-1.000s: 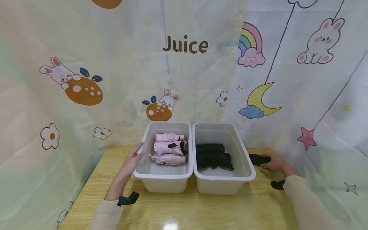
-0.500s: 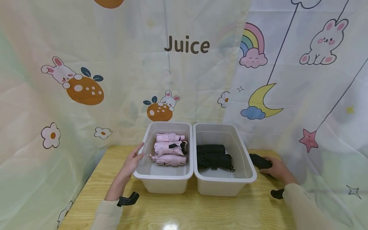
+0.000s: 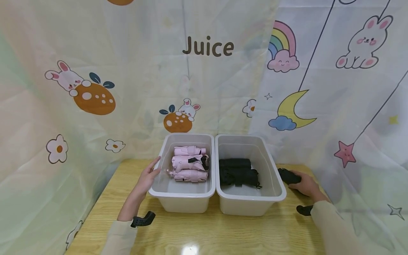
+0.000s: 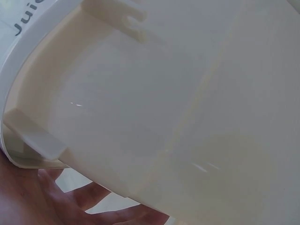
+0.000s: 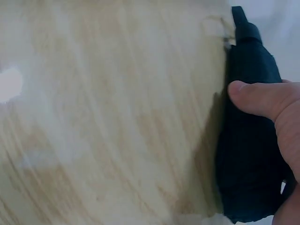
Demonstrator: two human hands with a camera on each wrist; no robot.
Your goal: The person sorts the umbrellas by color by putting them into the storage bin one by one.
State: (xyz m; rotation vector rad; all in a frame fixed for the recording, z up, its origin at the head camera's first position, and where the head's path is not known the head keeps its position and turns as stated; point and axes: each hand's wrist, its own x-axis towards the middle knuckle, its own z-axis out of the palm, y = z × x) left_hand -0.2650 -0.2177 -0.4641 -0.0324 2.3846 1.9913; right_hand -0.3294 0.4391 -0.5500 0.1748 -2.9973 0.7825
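My right hand (image 3: 305, 184) grips a folded black umbrella (image 3: 289, 176) beside the right bin, thumb across its body in the right wrist view. The umbrella (image 5: 251, 140) has a short handle end with a strap, and its shadow falls on the wood beside it. My left hand (image 3: 147, 180) rests at the outer left side of the left bin (image 3: 183, 204), fingers fairly straight along its wall. Three folded pink umbrellas (image 3: 190, 163) lie stacked in rows in that bin. Two folded black umbrellas (image 3: 239, 177) lie in the right bin (image 3: 243, 206).
Both pale bins stand side by side on a wooden table (image 3: 204, 233), rims almost together. A printed curtain (image 3: 140, 81) hangs behind the table and along both sides.
My right hand has turned the black umbrella, so it slants where it lay nearly level across the view. The left hand and both bins stay put; the camera shifts slightly.
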